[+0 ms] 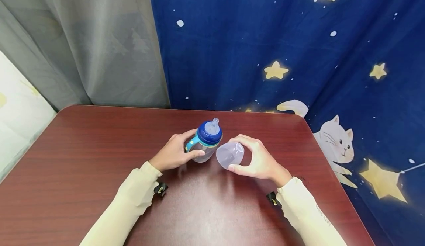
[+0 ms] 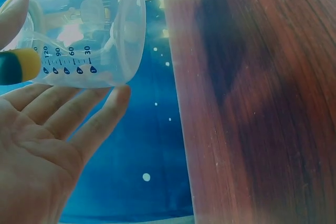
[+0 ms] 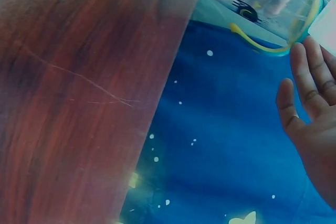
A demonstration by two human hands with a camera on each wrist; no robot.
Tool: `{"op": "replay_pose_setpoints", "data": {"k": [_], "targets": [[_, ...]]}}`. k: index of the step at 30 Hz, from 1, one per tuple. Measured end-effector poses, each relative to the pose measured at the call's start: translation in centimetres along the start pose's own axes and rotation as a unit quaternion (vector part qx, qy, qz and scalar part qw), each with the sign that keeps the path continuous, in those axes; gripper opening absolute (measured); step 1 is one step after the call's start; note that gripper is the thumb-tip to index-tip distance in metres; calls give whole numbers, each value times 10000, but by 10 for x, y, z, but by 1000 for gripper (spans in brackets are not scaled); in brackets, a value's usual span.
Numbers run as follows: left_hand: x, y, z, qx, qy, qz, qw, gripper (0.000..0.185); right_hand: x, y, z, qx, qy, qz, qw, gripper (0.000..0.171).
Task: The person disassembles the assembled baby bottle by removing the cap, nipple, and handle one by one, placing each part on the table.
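A baby bottle (image 1: 210, 134) with a blue collar, a clear teat and teal-and-yellow handles is gripped by my left hand (image 1: 175, 152) above the table. In the left wrist view the bottle's clear body (image 2: 79, 35) carries printed measuring marks, with the thumb on one side and fingers (image 2: 100, 124) on the other. Just to the right, my right hand (image 1: 258, 159) holds a translucent dome-shaped cap (image 1: 229, 155) between thumb and fingers, tilted and apart from the teat. In the right wrist view the right hand (image 3: 320, 108) shows beside the bottle (image 3: 262, 9); the cap is mostly out of frame.
Both hands work over a reddish-brown wooden table (image 1: 83, 165) with rounded far corners. Behind its far edge hang a grey curtain (image 1: 113, 54) and a blue curtain (image 1: 225, 54) printed with stars and a cat. Dark straps (image 1: 161, 189) sit at the wrists.
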State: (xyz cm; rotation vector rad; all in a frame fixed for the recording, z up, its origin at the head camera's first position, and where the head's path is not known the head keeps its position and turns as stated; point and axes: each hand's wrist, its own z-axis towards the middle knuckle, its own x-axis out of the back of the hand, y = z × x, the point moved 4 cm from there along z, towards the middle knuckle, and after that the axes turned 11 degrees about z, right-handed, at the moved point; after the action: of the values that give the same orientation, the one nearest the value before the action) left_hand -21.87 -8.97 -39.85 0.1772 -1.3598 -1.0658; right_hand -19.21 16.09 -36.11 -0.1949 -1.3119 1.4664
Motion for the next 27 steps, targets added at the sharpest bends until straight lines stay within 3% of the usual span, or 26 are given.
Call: {"op": "replay_pose_setpoints", "data": {"k": [6,12,18,27], "targets": [[1,1,2,-16,46,-81,10000,69,-12,9,-2,14,-391,-708,9967,54],[1,2,2,-63,72,-76,9999,69,-27,17,-6,-457,-865,-1616,9820,54],[0,3,3,-86,75,-26,9999,70,-38,22,-5,-527,-1213,-2094,9688,53],[-2,3,4,-114,66,-31,9999,70,-47,29,-5,-434,-1328,-2566,9564,53]]}}
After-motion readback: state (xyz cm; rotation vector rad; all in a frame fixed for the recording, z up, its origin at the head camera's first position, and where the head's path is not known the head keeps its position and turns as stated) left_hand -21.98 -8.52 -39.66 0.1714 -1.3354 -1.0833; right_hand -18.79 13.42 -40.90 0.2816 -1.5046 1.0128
